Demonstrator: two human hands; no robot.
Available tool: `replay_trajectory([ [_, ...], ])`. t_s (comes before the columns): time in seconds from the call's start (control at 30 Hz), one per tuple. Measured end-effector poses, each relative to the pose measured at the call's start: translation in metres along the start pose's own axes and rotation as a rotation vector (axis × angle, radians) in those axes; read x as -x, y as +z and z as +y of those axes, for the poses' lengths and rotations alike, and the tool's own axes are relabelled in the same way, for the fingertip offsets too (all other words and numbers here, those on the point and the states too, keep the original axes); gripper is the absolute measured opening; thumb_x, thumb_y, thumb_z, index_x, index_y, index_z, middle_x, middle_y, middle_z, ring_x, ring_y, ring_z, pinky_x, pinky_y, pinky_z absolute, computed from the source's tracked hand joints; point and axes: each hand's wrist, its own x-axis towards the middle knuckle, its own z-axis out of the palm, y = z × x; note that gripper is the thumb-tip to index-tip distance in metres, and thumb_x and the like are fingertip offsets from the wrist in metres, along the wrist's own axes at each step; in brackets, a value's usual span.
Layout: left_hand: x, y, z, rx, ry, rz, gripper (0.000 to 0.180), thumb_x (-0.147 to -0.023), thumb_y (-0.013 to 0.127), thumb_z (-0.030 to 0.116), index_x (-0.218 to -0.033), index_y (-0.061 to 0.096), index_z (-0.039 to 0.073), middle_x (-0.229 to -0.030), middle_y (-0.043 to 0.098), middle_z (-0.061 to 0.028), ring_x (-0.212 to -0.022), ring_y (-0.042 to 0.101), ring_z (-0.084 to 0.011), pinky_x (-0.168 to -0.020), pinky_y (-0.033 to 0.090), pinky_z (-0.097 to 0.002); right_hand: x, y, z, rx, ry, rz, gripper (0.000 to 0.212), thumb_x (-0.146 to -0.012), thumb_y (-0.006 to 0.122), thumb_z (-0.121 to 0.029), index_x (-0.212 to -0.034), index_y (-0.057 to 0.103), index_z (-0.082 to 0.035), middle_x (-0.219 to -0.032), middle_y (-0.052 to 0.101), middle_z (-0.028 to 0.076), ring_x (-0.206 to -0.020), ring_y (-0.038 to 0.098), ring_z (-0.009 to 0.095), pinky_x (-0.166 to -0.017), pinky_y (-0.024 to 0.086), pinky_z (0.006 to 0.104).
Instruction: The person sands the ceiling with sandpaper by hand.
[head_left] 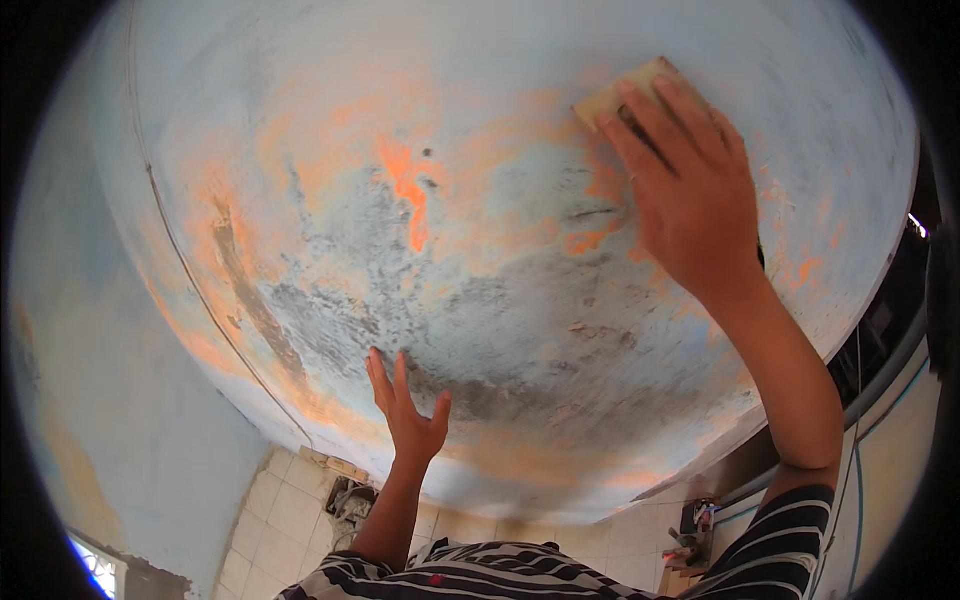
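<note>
In front of me is a wall (520, 190) with worn pale blue paint, orange patches and dark grey bare areas. High on the right, my right hand (690, 185) presses a tan, flat piece that looks like sandpaper (622, 97) against the wall. Its fingers lie over the sheet, and the palm side is hidden. Lower and left of centre, my left hand (412, 415) has its fingers spread, with the tips at the dark, rough area. That hand holds nothing.
A thin cable (185, 255) runs down the wall's left corner, where a second blue wall (130, 350) begins. Below lies a tiled floor (285, 510), with grey clutter (350, 505) at the wall's foot. Several small items (695, 525) stand at the lower right, near a dark opening.
</note>
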Motion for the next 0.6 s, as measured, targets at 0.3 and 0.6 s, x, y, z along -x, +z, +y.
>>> replay_trajectory([
  [0.3,-0.033,-0.087,-0.047,-0.018,0.016,-0.046,0.088,-0.085,0.08,0.023,-0.159,0.036,0.007,-0.17,0.01,-0.0288,-0.157,0.007,-0.0505,-0.121,0.016,-0.0638,-0.038,0.03,-0.048,-0.081,-0.134,-0.061,0.033,-0.09,0.062,-0.011,-0.122,0.069,-0.016,-0.144,0.061,0.005,-0.144,0.047,0.027,-0.119,0.033,0.0559],
  [0.6,-0.023,-0.156,-0.122,-0.086,-0.1,-0.075,0.082,-0.089,0.076,0.028,-0.16,0.037,0.011,-0.171,0.013,-0.0238,-0.157,0.01,-0.0489,-0.121,0.018,-0.0647,-0.056,0.072,-0.117,-0.032,-0.23,-0.101,0.033,-0.092,0.065,-0.017,-0.124,0.067,-0.022,-0.147,0.058,0.001,-0.146,0.044,0.025,-0.118,0.033,0.0539],
])
